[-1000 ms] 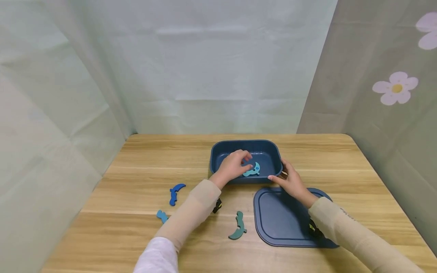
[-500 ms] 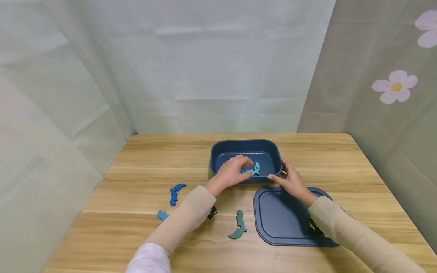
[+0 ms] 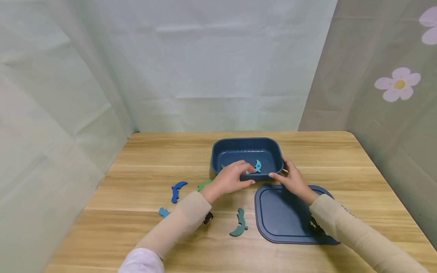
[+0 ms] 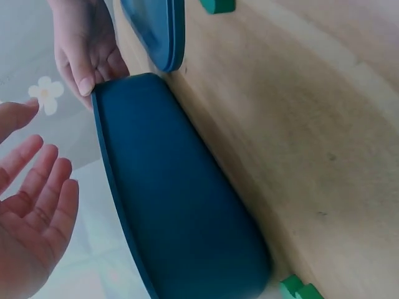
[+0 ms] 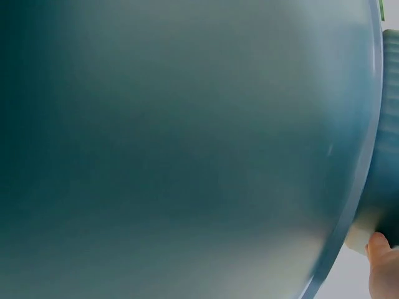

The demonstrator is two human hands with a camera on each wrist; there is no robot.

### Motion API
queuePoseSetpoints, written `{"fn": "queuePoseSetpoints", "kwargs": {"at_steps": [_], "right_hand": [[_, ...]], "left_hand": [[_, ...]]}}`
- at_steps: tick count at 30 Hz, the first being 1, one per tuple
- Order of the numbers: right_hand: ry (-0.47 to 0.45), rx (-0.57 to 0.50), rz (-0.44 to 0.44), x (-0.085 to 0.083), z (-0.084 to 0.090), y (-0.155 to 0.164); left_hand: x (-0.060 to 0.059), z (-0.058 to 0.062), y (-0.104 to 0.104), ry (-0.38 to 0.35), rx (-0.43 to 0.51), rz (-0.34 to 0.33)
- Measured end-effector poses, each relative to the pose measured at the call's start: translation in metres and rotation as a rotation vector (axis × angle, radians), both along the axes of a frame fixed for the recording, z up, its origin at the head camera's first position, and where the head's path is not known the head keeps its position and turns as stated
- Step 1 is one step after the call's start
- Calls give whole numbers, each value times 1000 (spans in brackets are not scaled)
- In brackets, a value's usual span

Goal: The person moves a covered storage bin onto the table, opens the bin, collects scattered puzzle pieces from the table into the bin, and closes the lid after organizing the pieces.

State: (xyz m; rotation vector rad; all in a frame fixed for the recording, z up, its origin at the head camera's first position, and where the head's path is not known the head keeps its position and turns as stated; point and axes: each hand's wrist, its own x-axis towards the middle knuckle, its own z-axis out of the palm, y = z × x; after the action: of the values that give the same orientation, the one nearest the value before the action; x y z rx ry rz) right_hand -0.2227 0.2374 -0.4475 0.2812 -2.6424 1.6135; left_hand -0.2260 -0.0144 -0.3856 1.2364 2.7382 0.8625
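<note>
The left hand [image 3: 229, 179] hovers over the near rim of the dark blue box [image 3: 247, 146], its fingers [image 4: 38, 187] straight and loose, holding nothing. The right hand [image 3: 290, 180] curls its fingers round the box's near right corner and holds it. The box stands on the wooden surface [image 3: 153, 151]; a light blue curved puzzle piece [image 3: 257, 166] lies inside it. The box's lid [image 3: 285, 214] lies flat just in front of the box. On the surface lie a teal piece [image 3: 239, 224], a green piece [image 3: 203, 185], a blue piece [image 3: 177, 189] and a small blue piece [image 3: 163, 212].
</note>
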Motion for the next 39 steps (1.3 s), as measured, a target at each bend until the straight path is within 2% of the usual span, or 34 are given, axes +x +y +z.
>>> {"fn": "queuePoseSetpoints", "kwargs": {"at_steps": [6,12,20,26,33,39], "right_hand": [[-4,-17,7,-3,0,1],[-12,-5,10,-2,2,2],[-16,-4,13,-3,3,1],[-23,3,8,-4,3,0],[-25,4,1,-3,1,0],[-25,-2,6,0,0,1]], "left_hand": [[3,-4,-6,-9,-3,-69],[8,-5,-15,-109,-38,-120],[18,-11,-26,-191,-137,-148],[24,-15,-30,-193,-180,-182],[32,-21,-32,-258,-274,-194],[40,-27,-30,-223,-379,-215]]}}
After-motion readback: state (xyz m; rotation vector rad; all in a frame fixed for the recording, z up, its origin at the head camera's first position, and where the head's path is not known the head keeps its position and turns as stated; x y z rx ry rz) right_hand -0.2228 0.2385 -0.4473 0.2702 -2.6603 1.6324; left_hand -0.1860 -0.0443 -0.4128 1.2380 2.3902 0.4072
